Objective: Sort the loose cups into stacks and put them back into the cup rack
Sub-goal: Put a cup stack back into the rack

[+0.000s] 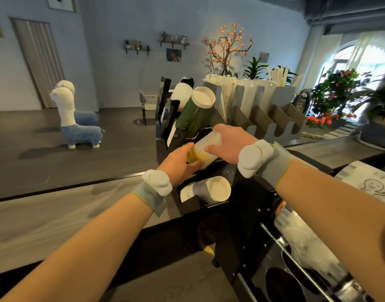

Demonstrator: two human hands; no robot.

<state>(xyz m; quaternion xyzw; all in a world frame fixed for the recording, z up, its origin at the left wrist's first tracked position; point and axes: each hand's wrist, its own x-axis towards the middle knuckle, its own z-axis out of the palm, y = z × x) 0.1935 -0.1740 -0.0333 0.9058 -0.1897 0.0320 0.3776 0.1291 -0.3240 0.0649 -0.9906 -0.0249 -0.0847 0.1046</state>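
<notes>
A frosted, yellow-ended stack of cups [205,149] lies slanted over the middle of the black cup rack [248,199]. My left hand [179,163] grips its lower yellow end. My right hand [227,141] is closed round its upper frosted end. Above it a green cup stack [193,114] with a white rim leans in an upper slot, and a white cup [181,92] sits behind that. Below my hands a grey-and-white cup stack [206,190] rests in a lower slot, mouth facing me.
A grey holder [280,125] with wrapped straws and lids stands behind the rack on the right. A paper roll [370,182] with a doodle lies at far right. The wooden counter [56,214] runs along the left. Potted plants fill the back right.
</notes>
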